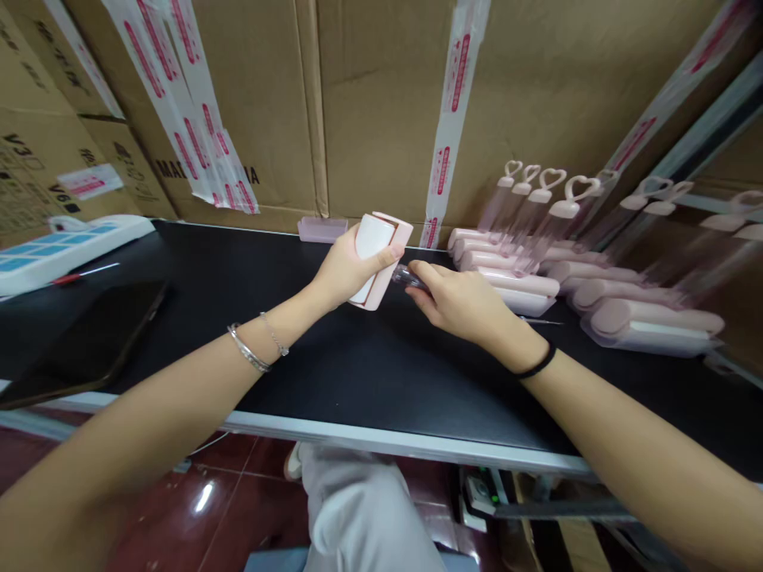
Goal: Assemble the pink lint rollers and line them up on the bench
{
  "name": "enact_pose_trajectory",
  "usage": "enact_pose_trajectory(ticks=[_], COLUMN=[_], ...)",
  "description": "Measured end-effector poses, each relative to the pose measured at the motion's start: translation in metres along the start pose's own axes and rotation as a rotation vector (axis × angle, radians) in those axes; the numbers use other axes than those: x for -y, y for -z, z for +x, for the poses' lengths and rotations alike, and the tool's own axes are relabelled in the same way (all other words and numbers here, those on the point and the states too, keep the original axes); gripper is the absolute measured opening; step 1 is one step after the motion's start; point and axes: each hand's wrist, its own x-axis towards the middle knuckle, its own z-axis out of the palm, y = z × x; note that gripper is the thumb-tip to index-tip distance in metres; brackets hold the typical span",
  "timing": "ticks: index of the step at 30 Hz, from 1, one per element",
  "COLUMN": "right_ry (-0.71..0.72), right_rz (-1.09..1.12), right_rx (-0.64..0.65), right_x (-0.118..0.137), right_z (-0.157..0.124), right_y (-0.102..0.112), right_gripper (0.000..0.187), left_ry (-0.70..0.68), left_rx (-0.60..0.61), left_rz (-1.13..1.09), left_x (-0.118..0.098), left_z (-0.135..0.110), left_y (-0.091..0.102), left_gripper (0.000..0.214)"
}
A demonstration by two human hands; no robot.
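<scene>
My left hand [351,266] is closed around the head of a lint roller [387,274], with its white paper roll and pale pink cover showing. The thumb lies across the roll near its upper end. At the right side of that head, my right hand [456,298] grips the dark, see-through handle [408,276]; most of the handle is hidden in the fingers. Both hands are above the black table. Just beyond the roller, a translucent pink cover [323,229] lies against the cardboard.
Several pink lint rollers [656,314] with clear handles and heart-shaped loops stand in rows at right. A thin metal tool [542,321] lies beside them. On the left are a dark phone [89,338], a red-handled screwdriver [87,273] and a white power strip [77,246]. Cardboard [381,103] walls the back.
</scene>
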Motion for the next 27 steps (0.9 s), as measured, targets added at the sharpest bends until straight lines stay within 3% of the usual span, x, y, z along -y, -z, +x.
enact_pose_trajectory(ticks=[3,7,10,14,17,19,21,23,24,27], right_ry=[0.010,-0.035,-0.157,-0.329,-0.442,-0.518,-0.612,-0.705,-0.743,-0.759], right_rz=[0.051,0.174,0.514,1.124,1.580,1.782,1.880,1.906,1.905,1.874], right_rx=[-0.043,-0.388,-0.540,-0.349,-0.163,-0.180,-0.341,-0.519,-0.579,-0.647], right_x=[-0.007,-0.019,-0.023,-0.017,-0.007,-0.002,-0.001,-0.005,-0.007,-0.013], right_z=[0.004,0.005,0.006,0.013,0.019,0.023,0.026,0.029,0.031,0.032], right_y=[-0.001,0.007,0.007,-0.008,-0.015,-0.016,-0.018,-0.020,-0.022,-0.022], right_gripper=[0.038,0.043,0.044,0.008,0.032,0.038,0.037,0.037,0.037,0.037], left_ry=[0.023,0.108,0.148,0.169,0.138,0.079,-0.017,-0.115,-0.144,-0.100], left_rx=[-0.036,-0.230,-0.396,-0.507,-0.414,-0.191,0.113,0.285,0.277,0.021], left_rz=[-0.029,-0.218,-0.431,-0.618,-0.612,-0.542,-0.398,-0.157,-0.005,0.584], left_x=[0.008,0.023,0.031,0.028,0.018,0.013,0.013,0.020,0.027,0.056], left_z=[0.003,0.011,0.019,0.023,0.014,0.005,0.002,0.010,0.018,0.046], left_y=[-0.002,0.001,0.010,0.014,0.000,-0.013,-0.022,-0.019,-0.011,0.028], left_gripper=[0.052,0.050,0.050,0.052,0.057,0.064,0.071,0.073,0.071,0.065])
